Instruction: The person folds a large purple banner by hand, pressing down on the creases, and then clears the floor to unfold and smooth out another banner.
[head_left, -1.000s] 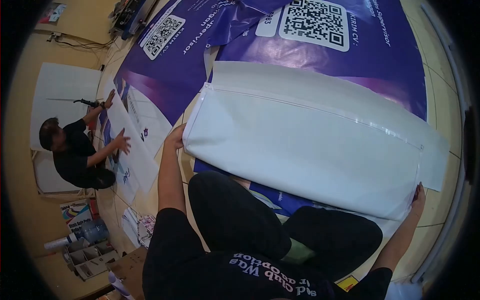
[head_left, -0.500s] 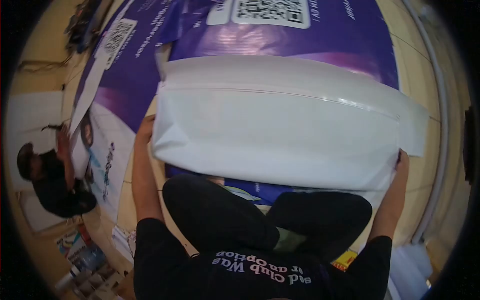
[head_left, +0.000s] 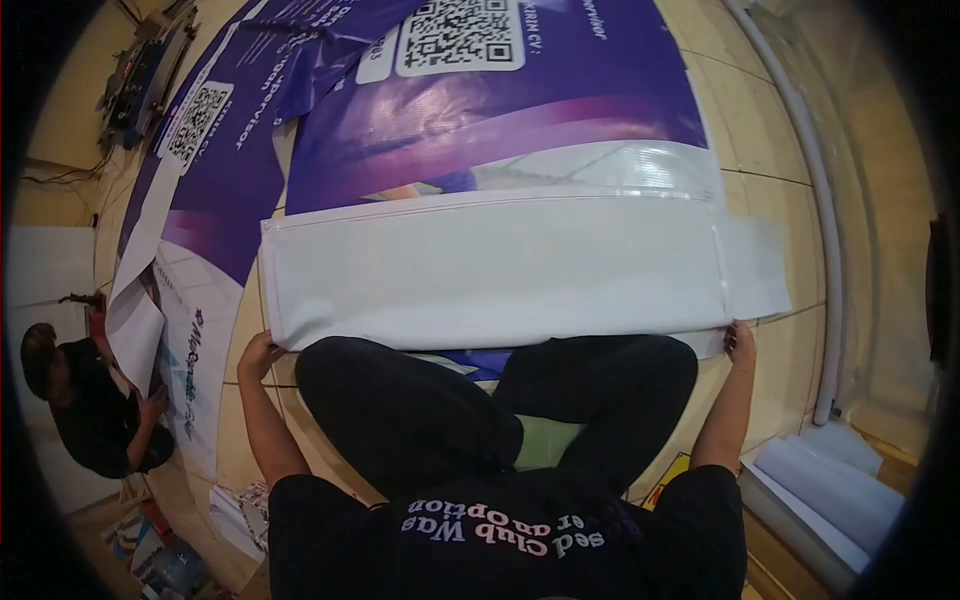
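A large vinyl banner (head_left: 500,270) lies on the floor in front of me, its white back folded over the purple printed side with QR codes (head_left: 460,35). My left hand (head_left: 258,352) grips the near left corner of the fold. My right hand (head_left: 740,342) grips the near right corner. I am crouched, black trousers (head_left: 420,410) between my arms, with the folded edge pulled close against my knees.
Another person (head_left: 80,400) in black crouches at the far left, handling another white banner sheet (head_left: 135,325). A white pipe (head_left: 820,250) runs along the tiled floor at right. Stacked white sheets (head_left: 840,490) lie at lower right. Papers and boxes (head_left: 240,510) sit at lower left.
Both hands have drawn the folded white flap toward me and flattened it; the purple printed side beyond it is more exposed. The view has tilted down.
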